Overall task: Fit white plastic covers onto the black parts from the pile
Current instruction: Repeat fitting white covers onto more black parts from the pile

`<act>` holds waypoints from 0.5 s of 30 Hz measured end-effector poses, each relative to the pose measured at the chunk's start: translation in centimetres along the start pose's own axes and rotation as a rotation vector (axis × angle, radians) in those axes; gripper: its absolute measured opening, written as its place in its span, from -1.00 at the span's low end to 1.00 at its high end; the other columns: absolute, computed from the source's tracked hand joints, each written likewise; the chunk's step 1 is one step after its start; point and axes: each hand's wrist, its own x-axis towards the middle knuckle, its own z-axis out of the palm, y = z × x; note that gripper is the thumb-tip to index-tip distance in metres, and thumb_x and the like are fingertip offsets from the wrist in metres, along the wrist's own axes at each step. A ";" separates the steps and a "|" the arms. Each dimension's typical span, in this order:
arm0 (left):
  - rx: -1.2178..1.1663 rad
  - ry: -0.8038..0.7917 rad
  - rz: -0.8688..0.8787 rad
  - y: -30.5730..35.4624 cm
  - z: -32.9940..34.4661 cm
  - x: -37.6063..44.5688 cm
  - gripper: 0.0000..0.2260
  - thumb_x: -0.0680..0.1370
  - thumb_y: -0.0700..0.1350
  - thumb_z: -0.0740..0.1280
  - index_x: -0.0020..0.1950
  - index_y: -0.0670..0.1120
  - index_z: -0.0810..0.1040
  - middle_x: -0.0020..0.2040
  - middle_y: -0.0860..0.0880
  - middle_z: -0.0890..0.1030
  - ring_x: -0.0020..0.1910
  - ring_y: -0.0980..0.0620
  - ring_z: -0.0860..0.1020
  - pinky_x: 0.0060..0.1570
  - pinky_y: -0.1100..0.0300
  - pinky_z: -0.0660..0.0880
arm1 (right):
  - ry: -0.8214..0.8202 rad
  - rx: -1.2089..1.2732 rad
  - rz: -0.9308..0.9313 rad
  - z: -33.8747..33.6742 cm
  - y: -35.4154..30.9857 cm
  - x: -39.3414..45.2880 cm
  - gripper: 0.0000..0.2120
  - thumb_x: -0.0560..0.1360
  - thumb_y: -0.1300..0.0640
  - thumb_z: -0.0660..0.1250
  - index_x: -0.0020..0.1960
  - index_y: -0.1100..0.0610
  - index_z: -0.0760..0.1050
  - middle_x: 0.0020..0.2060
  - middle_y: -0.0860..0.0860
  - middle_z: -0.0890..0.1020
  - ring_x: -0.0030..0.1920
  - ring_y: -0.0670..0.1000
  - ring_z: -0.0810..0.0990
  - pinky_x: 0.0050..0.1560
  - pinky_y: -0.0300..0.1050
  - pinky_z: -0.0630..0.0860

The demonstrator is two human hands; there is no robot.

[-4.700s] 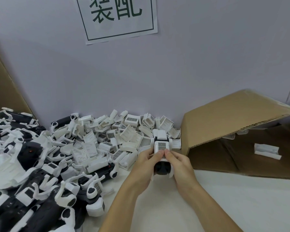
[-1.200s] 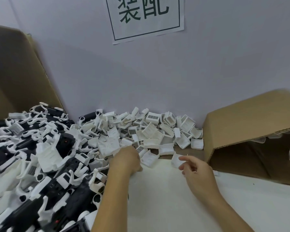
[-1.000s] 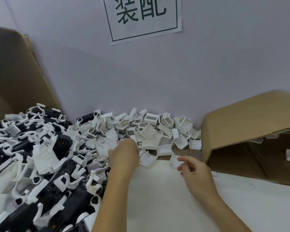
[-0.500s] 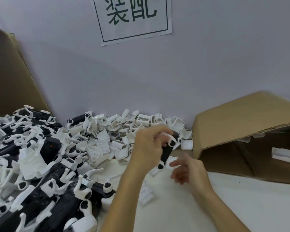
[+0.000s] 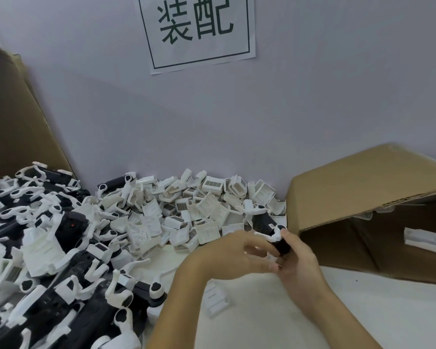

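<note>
One legible sign is present: a white paper sheet (image 5: 199, 34) fixed to the pale lilac-grey wall (image 5: 312, 96), bearing the two dark green Chinese characters "装配" inside a thin dark rectangular border, the top of the sheet cut off by the frame edge. Several small white plastic covers (image 5: 213, 184) in the heap against the wall carry dark barcode-like printed patches, but these are too small and blurred to read. No legible lettering, brand or number can be made out on the brown cardboard boxes (image 5: 363, 182).
</note>
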 end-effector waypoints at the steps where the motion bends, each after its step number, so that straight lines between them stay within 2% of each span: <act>1: -0.053 0.013 -0.007 -0.1 -0.3 -0.4 -0.80 0.58 0.08 0.39 0.15 0.09 0.69 0.14 0.15 0.67 0.14 0.19 0.61 0.24 0.09 0.52 | 0.014 -0.034 -0.028 0.0 0.3 0.1 -0.78 0.49 0.06 0.31 -0.05 0.17 0.66 -0.05 0.19 0.71 -0.04 0.17 0.69 -0.02 0.05 0.59; 3: -0.164 0.142 -0.064 -0.3 -1.0 -0.9 -0.75 0.60 0.15 0.31 -0.09 0.09 0.74 -0.03 0.11 0.73 -0.02 0.14 0.68 0.14 0.10 0.56 | 0.036 -0.178 -0.088 0.0 0.8 0.0 -0.81 0.57 0.14 0.29 0.11 0.12 0.63 0.02 0.15 0.71 0.06 0.15 0.67 0.08 0.08 0.59; 4: -0.187 0.255 -0.121 -0.4 -1.3 -0.9 -0.65 0.61 0.19 0.28 -0.22 0.06 0.73 -0.12 0.07 0.74 -0.10 0.13 0.70 0.12 0.09 0.56 | 0.045 -0.285 -0.132 0.1 1.1 -0.1 -0.74 0.54 0.12 0.33 0.21 0.07 0.60 0.08 0.09 0.70 0.13 0.11 0.65 0.17 0.07 0.57; 5: -0.174 0.366 -0.179 -0.7 -1.5 -0.7 -0.56 0.61 0.22 0.25 -0.28 0.00 0.70 -0.19 0.04 0.73 -0.16 0.11 0.70 0.09 0.09 0.55 | 0.053 -0.412 -0.196 0.2 1.3 -0.3 -0.62 0.48 0.06 0.35 0.29 0.03 0.54 0.12 0.01 0.68 0.18 0.03 0.63 0.21 -0.04 0.55; 6: -0.133 0.441 -0.230 -0.9 -1.6 -0.4 -0.51 0.61 0.25 0.22 -0.29 -0.07 0.66 -0.23 0.04 0.72 -0.21 0.08 0.69 0.04 0.11 0.54 | 0.053 -0.542 -0.279 0.4 1.4 -0.6 -0.52 0.44 0.02 0.34 0.35 0.00 0.49 0.15 -0.08 0.65 0.19 -0.07 0.60 0.17 -0.19 0.53; 8: -0.096 0.437 -0.283 -0.9 -0.9 0.3 -0.48 0.59 0.30 0.20 -0.24 -0.12 0.55 -0.27 0.04 0.63 -0.29 0.03 0.58 -0.12 0.18 0.44 | 0.012 -0.751 -0.452 0.8 1.6 -1.1 -0.45 0.44 -0.01 0.33 0.42 -0.02 0.40 0.17 -0.23 0.61 0.18 -0.21 0.57 0.09 -0.40 0.46; 9: -0.134 0.421 -0.288 -0.8 -0.2 0.7 -0.50 0.58 0.30 0.21 -0.24 -0.11 0.53 -0.30 0.03 0.58 -0.31 0.05 0.54 -0.18 0.20 0.41 | -0.038 -0.811 -0.504 1.0 1.8 -1.3 -0.42 0.44 -0.01 0.33 0.46 -0.03 0.35 0.20 -0.27 0.58 0.22 -0.23 0.55 0.12 -0.42 0.45; 11: -0.371 0.473 -0.267 -0.3 1.1 1.5 -0.57 0.58 0.23 0.29 -0.26 -0.09 0.58 -0.36 0.10 0.63 -0.33 0.15 0.60 -0.27 0.32 0.46 | -0.127 -0.879 -0.525 1.3 2.3 -1.5 -0.30 0.42 -0.02 0.33 0.53 -0.06 0.22 0.30 -0.30 0.50 0.33 -0.23 0.48 0.25 -0.35 0.44; 13: -0.604 0.556 -0.211 -0.1 2.1 2.2 -0.74 0.59 0.10 0.35 -0.16 -0.04 0.67 -0.26 0.08 0.71 -0.18 0.17 0.67 -0.14 0.31 0.56 | -0.108 -0.916 -0.527 1.4 2.5 -1.5 -0.24 0.42 -0.04 0.33 0.56 -0.10 0.12 0.40 -0.26 0.40 0.42 -0.21 0.39 0.36 -0.29 0.39; 15: -0.788 0.587 -0.169 -0.1 2.7 2.8 -0.84 0.60 0.02 0.37 -0.03 -0.04 0.68 -0.10 -0.01 0.74 -0.02 0.06 0.69 0.05 0.13 0.60 | -0.053 -0.958 -0.546 1.2 2.7 -1.2 -0.23 0.46 -0.04 0.34 0.58 -0.11 0.06 0.45 -0.24 0.32 0.47 -0.21 0.29 0.40 -0.36 0.29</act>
